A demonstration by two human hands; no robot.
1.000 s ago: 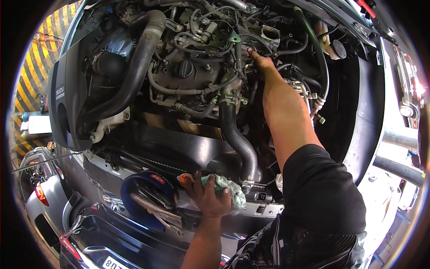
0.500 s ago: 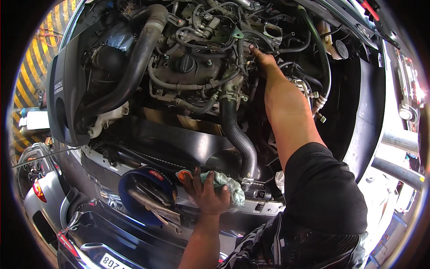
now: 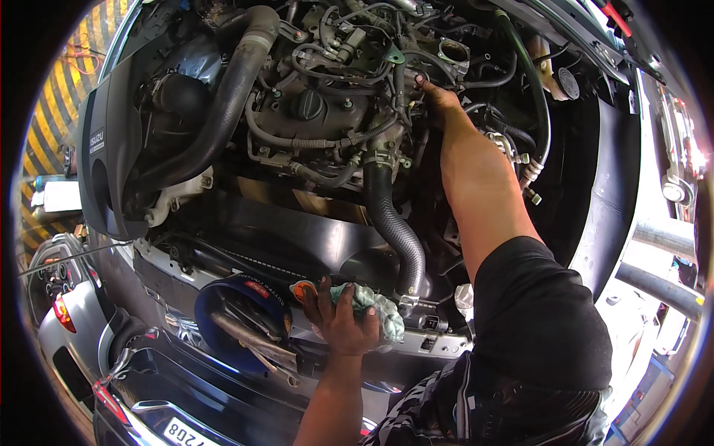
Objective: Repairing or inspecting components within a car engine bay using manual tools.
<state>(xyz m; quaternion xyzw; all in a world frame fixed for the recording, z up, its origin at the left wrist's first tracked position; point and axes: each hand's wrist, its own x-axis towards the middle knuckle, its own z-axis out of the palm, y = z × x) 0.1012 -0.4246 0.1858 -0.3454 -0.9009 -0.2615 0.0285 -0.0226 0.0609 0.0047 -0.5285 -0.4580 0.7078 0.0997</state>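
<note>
My left hand leans on the front cross panel of the engine bay, fingers spread. Partly under its thumb side lies a crumpled pale green rag, and an orange round piece shows by its outer fingers. My right hand is deep in the engine, beside the throttle opening. Only its thumb and back show; the other fingers are hidden behind the engine parts, so what they touch cannot be seen. A ribbed black radiator hose runs between the two arms.
A blue round container holding tools stands left of my left hand. A grey engine cover and a thick intake hose are at the left. The black fender cover borders the right side. Parked cars are below left.
My left hand has shifted very slightly. My right hand stays in the same place inside the engine.
</note>
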